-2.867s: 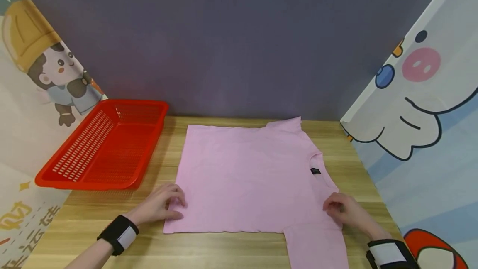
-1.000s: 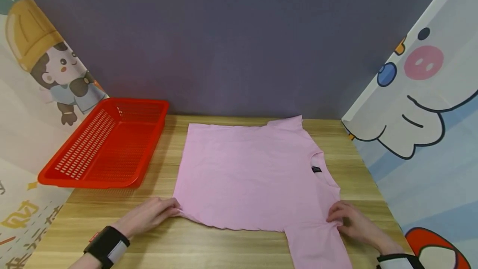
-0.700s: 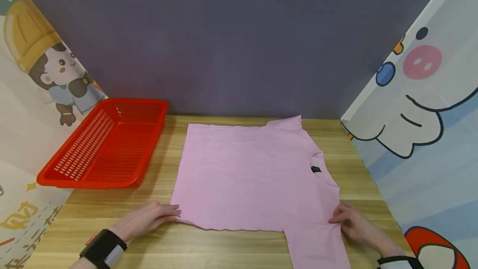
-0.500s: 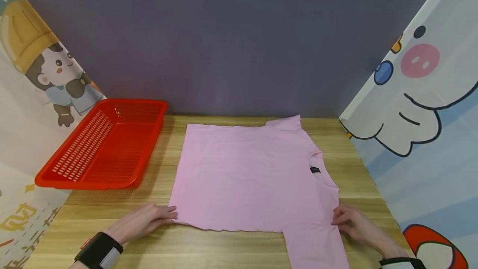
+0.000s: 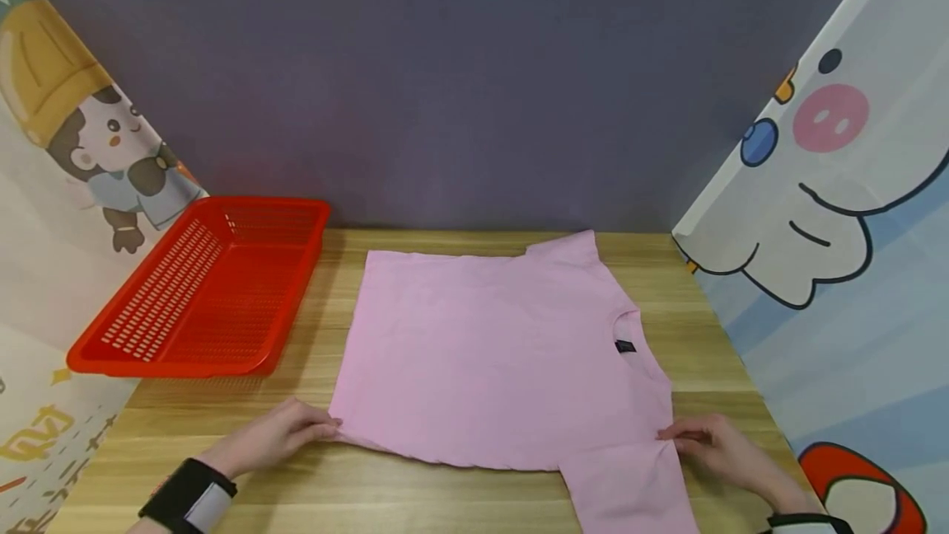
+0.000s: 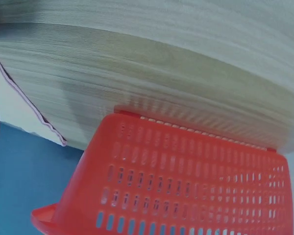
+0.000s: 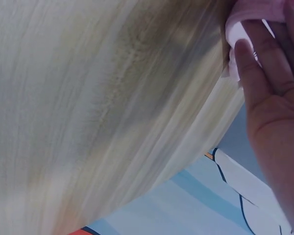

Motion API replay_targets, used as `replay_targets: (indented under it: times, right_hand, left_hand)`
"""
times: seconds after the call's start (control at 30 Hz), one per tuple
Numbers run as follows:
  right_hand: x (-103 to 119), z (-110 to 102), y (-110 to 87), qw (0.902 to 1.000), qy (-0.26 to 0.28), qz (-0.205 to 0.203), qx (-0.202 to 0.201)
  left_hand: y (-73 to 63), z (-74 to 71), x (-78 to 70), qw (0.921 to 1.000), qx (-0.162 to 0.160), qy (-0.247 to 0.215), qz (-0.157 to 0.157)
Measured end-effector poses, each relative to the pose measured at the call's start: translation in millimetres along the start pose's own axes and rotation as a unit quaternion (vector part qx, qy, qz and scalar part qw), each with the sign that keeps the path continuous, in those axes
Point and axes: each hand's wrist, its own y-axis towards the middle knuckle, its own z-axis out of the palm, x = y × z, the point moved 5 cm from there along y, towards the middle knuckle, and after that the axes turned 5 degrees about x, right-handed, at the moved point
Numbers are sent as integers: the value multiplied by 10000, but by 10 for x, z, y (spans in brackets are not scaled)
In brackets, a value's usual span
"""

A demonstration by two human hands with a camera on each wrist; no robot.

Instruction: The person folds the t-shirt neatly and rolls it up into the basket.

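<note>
"One red basket [image 5: 185,368] sits at the left of my head view, on the wooden table [image 5: 445,505]. What do you have next, moving right?"

"Lower left, I see the left hand [image 5: 268,437], a black wristband [image 5: 187,499] behind it, thumb and fingertips pinched together on the lower-left corner of the pink shirt [image 5: 482,353]."

"And the shirt itself?"

"I have it spread across the middle of the frame, its black tag [image 5: 625,346] toward the right, one sleeve [image 5: 633,491] running off the bottom edge."

"The other hand?"

"Lower right: the right hand [image 5: 717,450] pinches the cloth at the top of that sleeve. Right of it, I see a printed panel [image 5: 860,188]."
</note>
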Motion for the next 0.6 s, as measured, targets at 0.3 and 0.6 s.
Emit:
replay_targets:
  times: [0.3,0.6]
  right_hand:
    - [21,-44,-29,9971,763,-14,17]
    - [-4,-118,-21,9966,654,98,-493]
  left_hand:
    - [-1,1,140,9967,23,-768,-250]
    - [55,-82,220,9917,-337,-1070,-633]
